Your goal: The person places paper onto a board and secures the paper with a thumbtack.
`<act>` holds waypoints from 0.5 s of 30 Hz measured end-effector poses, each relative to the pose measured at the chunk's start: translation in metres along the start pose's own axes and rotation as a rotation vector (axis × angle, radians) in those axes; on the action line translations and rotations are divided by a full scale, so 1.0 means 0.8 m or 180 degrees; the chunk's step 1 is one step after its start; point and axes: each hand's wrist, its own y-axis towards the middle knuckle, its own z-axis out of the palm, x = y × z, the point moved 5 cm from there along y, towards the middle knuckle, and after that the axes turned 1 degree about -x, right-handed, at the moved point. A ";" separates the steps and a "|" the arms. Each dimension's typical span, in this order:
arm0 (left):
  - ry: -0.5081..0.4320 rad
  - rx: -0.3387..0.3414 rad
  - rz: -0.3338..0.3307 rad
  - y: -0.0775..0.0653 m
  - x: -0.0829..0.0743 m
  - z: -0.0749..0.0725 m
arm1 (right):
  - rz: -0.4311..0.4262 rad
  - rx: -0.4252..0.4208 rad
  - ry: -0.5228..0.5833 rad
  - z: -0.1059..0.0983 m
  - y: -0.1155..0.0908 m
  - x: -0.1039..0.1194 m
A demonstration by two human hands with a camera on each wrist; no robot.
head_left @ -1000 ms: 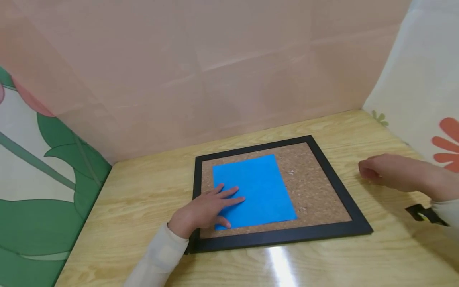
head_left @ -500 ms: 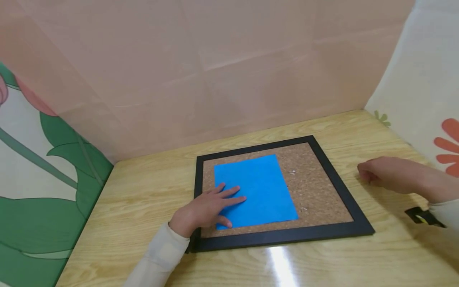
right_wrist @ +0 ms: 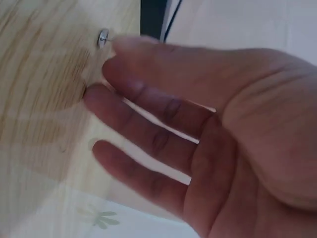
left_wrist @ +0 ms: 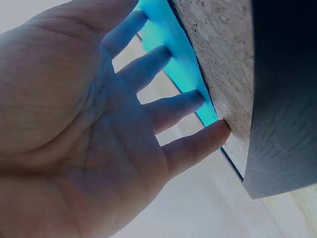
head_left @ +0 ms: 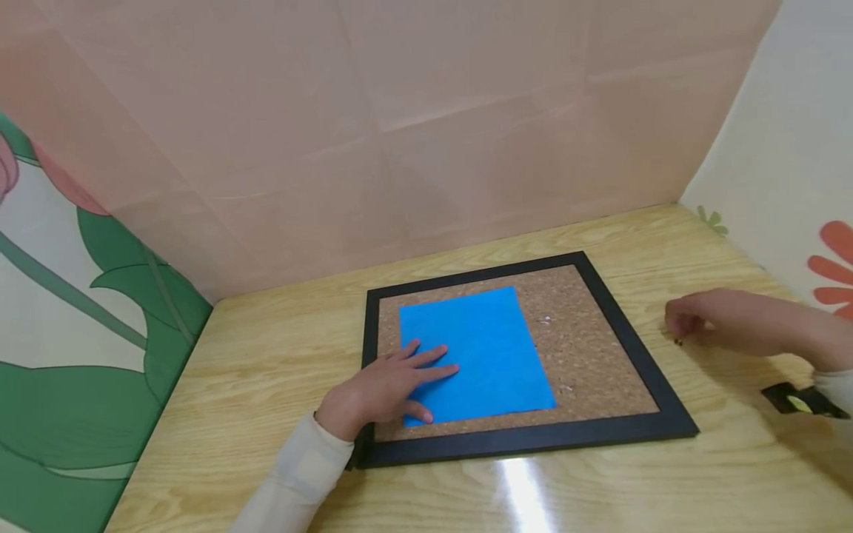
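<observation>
My left hand (head_left: 383, 389) rests on the lower left part of a blue sheet of paper (head_left: 489, 340), fingers straight and spread. The paper lies on a cork board (head_left: 593, 348) with a black frame. In the left wrist view the fingertips touch the paper and the little finger (left_wrist: 198, 146) reaches its edge beside the cork. Right of the board, my right hand (head_left: 733, 322) is low over the table. Its thumb and index fingertip pinch the pin of a silver thumbtack (right_wrist: 103, 38), head toward the tabletop. The other fingers are loosely bent.
Two small pale, shiny bits, one of them a white bit (head_left: 545, 320), sit on the cork right of the paper. The wooden table (head_left: 273, 370) ends at a pink backdrop (head_left: 400, 148). Flowered panels stand at the left and right sides.
My right fingers have shifted slightly, and the thumbtack now shows beneath their tips. My left hand, the paper and the board stay as they were.
</observation>
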 end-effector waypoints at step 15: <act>-0.0030 0.0014 0.0024 -0.001 -0.002 -0.001 | -0.0238 0.0035 0.1762 0.030 -0.014 -0.061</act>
